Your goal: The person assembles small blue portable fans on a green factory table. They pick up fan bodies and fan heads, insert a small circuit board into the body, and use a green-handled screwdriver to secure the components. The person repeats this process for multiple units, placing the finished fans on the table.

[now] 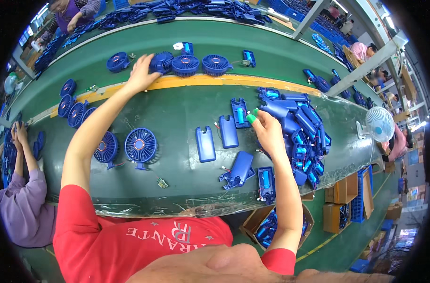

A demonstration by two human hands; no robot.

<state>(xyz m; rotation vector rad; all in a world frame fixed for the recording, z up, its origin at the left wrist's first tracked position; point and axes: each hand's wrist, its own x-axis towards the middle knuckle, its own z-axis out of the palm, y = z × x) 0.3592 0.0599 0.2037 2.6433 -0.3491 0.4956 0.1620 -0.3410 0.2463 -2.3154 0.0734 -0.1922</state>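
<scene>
My left hand (142, 74) reaches over the yellow strip, thumb and fingers closed around the left side of a blue round fan head (163, 62). Two more fan heads (185, 65) stand in line to its right. My right hand (267, 132), with green finger covers on thumb and forefinger, pinches a small white plug (248, 112) beside an open blue handle shell (239, 112) with a light-blue battery inside. Closed blue handle shells (205, 144) lie left of that hand. A fan head (141, 145) with a small circuit board (162, 182) lies nearer me on the left.
A pile of blue handle shells (297, 120) rises right of my right hand. A carton of blue parts (266, 231) stands below the table edge. A white desk fan (380, 123) stands at the far right. A co-worker in purple (26, 207) works at the left.
</scene>
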